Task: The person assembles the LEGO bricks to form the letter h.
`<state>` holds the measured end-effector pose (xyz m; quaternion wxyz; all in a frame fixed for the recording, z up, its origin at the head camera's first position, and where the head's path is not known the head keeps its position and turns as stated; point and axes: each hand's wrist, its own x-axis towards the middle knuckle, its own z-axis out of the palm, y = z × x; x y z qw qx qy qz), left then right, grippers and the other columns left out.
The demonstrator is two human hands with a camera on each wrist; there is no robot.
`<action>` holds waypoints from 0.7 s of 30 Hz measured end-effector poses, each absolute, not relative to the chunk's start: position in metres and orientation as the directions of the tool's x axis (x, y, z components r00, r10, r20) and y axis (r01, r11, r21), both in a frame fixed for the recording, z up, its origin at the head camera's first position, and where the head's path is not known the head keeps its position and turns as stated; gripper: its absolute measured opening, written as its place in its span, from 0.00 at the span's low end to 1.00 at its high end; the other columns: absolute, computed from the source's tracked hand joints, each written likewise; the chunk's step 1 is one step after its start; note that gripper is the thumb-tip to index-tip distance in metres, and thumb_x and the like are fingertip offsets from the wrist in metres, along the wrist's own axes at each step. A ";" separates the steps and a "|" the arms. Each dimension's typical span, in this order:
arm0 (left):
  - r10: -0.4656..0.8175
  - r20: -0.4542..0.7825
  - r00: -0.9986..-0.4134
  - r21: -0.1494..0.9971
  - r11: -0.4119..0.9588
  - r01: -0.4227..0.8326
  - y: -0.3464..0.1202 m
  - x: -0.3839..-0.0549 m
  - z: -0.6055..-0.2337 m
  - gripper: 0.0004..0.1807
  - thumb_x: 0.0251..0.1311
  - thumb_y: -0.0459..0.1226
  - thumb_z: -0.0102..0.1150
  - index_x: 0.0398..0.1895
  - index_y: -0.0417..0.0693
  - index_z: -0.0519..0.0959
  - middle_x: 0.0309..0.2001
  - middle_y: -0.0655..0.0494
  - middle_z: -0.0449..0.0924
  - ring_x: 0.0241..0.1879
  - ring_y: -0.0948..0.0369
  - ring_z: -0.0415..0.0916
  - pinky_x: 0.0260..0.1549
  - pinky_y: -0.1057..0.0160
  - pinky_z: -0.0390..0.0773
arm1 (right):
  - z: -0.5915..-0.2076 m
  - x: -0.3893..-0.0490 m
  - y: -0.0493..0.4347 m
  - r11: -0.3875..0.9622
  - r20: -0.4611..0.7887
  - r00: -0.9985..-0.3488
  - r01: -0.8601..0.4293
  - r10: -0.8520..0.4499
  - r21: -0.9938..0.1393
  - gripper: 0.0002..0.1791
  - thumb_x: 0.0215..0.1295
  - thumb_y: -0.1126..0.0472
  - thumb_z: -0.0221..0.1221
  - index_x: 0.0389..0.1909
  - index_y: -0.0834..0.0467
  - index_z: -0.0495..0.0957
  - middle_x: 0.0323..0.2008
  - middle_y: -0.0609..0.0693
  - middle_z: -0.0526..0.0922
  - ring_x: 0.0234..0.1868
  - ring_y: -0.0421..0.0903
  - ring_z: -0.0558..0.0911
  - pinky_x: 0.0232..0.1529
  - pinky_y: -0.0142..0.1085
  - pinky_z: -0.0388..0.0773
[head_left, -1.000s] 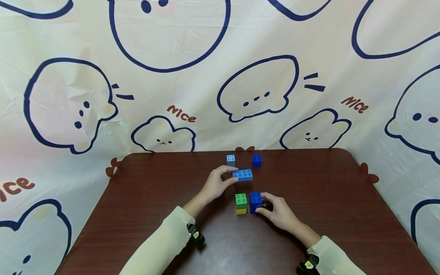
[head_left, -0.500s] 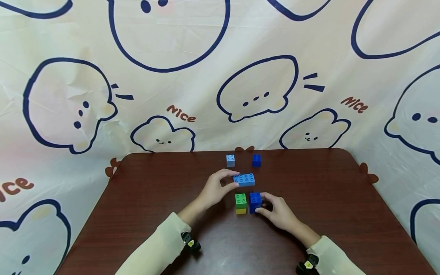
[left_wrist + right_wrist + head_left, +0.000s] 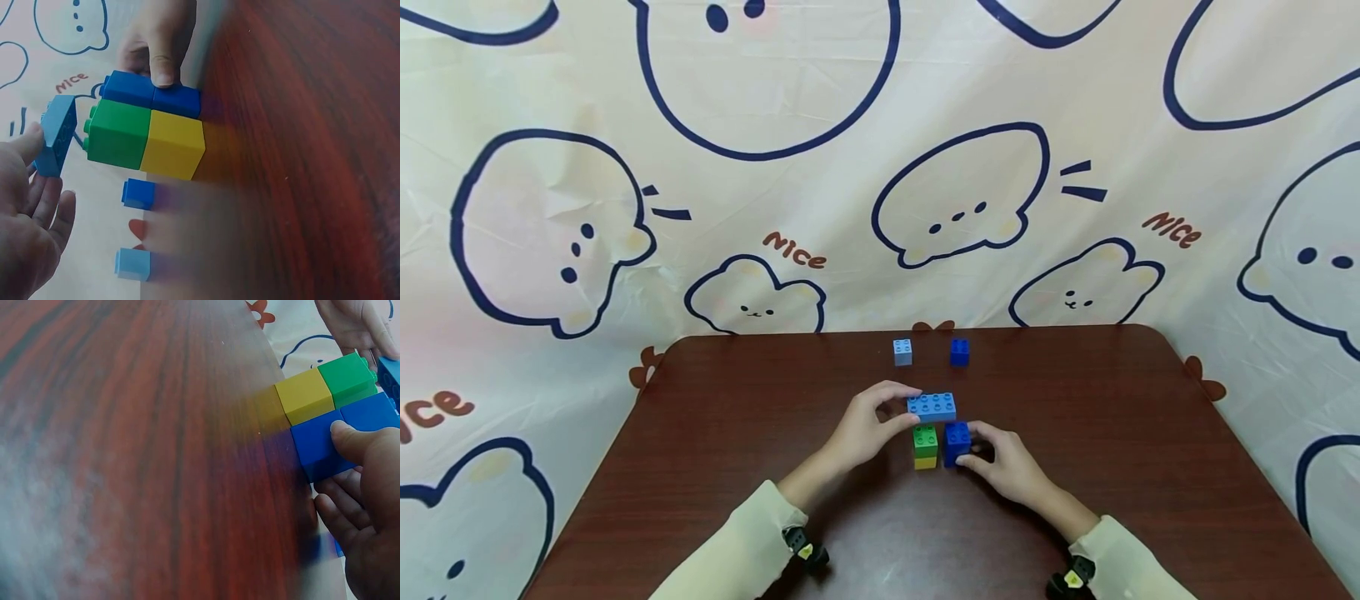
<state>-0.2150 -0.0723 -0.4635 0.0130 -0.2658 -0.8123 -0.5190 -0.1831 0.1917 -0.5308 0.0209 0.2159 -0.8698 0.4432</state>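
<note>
A long light-blue toy brick (image 3: 932, 408) is pinched at its left end between the thumb and fingers of my left hand (image 3: 863, 429). In the left wrist view this brick (image 3: 58, 134) hangs just above the studs of a two-brick stack, a green brick (image 3: 119, 134) on a yellow brick (image 3: 175, 144). Right beside that stack stands another of two dark blue bricks (image 3: 957, 443). My right hand (image 3: 1011, 468) grips the dark blue stack from its right side, the thumb lying on the lower brick (image 3: 315, 444) in the right wrist view.
Toward the far edge of the brown table (image 3: 737, 400) sit a small light-blue brick (image 3: 902, 352) and a small dark blue brick (image 3: 959, 352), set apart. A patterned cloth (image 3: 820, 192) hangs behind the table.
My left hand has brought the long light-blue brick nearer, from behind the stacks to just over the green brick's far side. My right hand has stayed on the dark blue stack.
</note>
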 end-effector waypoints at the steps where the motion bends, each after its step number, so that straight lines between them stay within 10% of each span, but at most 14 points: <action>1: 0.420 0.297 -0.857 0.838 0.316 0.445 -0.072 -0.214 -0.464 0.19 0.62 0.35 0.70 0.57 0.48 0.84 0.54 0.56 0.82 0.45 0.50 0.78 0.42 0.54 0.83 | -0.531 -0.183 0.192 0.510 0.229 -0.905 -0.395 -0.358 -0.764 0.22 0.63 0.61 0.70 0.57 0.59 0.79 0.46 0.49 0.86 0.44 0.43 0.86 0.44 0.36 0.84; 21: 0.443 0.265 -0.857 0.854 0.306 0.422 -0.071 -0.198 -0.472 0.17 0.63 0.35 0.70 0.55 0.51 0.85 0.51 0.57 0.83 0.43 0.57 0.78 0.39 0.59 0.81 | -0.532 -0.184 0.192 0.495 0.224 -0.901 -0.396 -0.372 -0.773 0.22 0.64 0.61 0.70 0.58 0.58 0.78 0.47 0.48 0.86 0.45 0.41 0.85 0.46 0.35 0.84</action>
